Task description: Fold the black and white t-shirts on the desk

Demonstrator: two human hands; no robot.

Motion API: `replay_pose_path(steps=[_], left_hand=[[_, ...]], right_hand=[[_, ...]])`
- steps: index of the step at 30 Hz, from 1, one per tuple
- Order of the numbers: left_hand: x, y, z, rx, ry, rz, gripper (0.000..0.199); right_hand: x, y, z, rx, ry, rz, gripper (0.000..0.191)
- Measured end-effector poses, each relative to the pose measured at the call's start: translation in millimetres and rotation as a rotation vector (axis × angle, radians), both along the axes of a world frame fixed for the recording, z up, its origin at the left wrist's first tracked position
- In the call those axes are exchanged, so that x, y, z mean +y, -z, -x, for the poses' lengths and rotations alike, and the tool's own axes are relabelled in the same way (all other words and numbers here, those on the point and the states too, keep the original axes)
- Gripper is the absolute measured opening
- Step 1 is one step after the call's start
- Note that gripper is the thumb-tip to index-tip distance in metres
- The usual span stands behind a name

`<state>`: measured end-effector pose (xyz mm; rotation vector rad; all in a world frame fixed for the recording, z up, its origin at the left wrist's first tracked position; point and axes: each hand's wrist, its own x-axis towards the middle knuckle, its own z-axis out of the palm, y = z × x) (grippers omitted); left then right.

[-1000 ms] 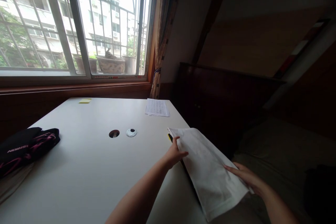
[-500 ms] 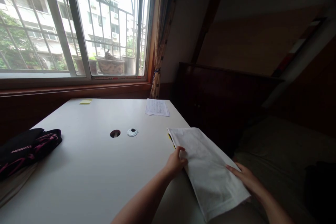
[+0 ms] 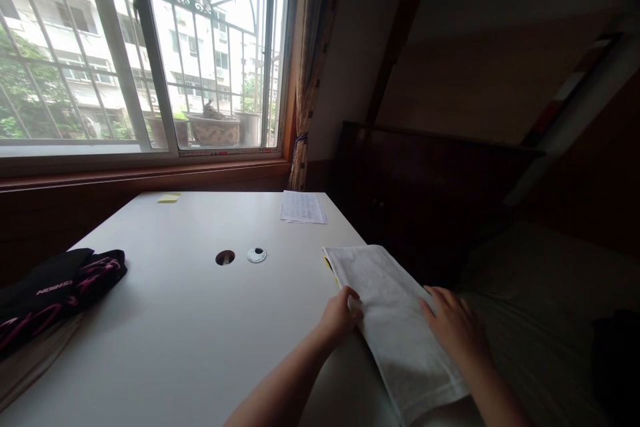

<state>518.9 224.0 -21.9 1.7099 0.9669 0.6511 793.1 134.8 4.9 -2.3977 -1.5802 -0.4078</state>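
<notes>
A folded white garment (image 3: 385,307) lies on the right side of the white table (image 3: 200,340), its near end reaching the bottom of the view. A bit of yellow and black shows under its far left edge. My left hand (image 3: 341,315) is closed on the garment's left edge, a small fold of cloth pinched between thumb and fingers. Along the right edge rests my right hand (image 3: 457,327), its fingers stretched out and apart over the cloth, the thumb toward the middle.
Dark clothing (image 3: 65,287) with pink marks lies at the table's left. Written sheets of paper (image 3: 303,207) and a yellow sticky note (image 3: 169,198) are at the far edge. A cable hole (image 3: 225,257) and its round cover (image 3: 257,255) sit mid-table. A bed (image 3: 555,300) stands at right.
My right hand has come up and over the garment's right edge, its fingers now spread on top. My left hand stays at the left edge and now bunches a bit of cloth.
</notes>
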Motion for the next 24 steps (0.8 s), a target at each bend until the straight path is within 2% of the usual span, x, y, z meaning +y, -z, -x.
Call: replay_pose_path(steps=[2,4,6,10,14,20,22,24], left_hand=[[-1.0,-1.1,2.2,0.001,0.006,0.004,0.039],[-2.3,-2.9,5.8,-0.004,0.019,0.016,0.042],[-3.5,-4.9,11.8,-0.014,0.039,0.038,0.044],[-1.5,-8.2,34.3,-0.024,0.027,-0.02,0.044],[11.3,-8.8,70.3,-0.033,-0.013,-0.175,0.037],[30.9,-1.7,140.0,0.031,-0.04,-0.402,0.026],[32.3,3.0,167.8,0.09,-0.024,-0.523,0.027],[31.8,8.5,197.0,0.173,-0.009,-0.665,0.032]], right_hand=[[14.9,3.2,29.8,0.052,-0.199,0.002,0.054],[25.1,11.8,59.5,0.113,-0.381,0.072,0.057],[27.9,23.0,83.9,0.128,-0.484,0.143,0.059],[17.5,37.3,106.4,0.088,-0.55,0.183,0.062],[2.8,35.4,112.0,0.08,-0.62,0.219,0.065],[-7.6,26.7,121.2,0.165,-0.729,0.297,0.069],[-1.7,22.9,116.3,0.255,-0.737,0.322,0.066],[12.0,20.1,107.5,0.349,-0.683,0.293,0.064]])
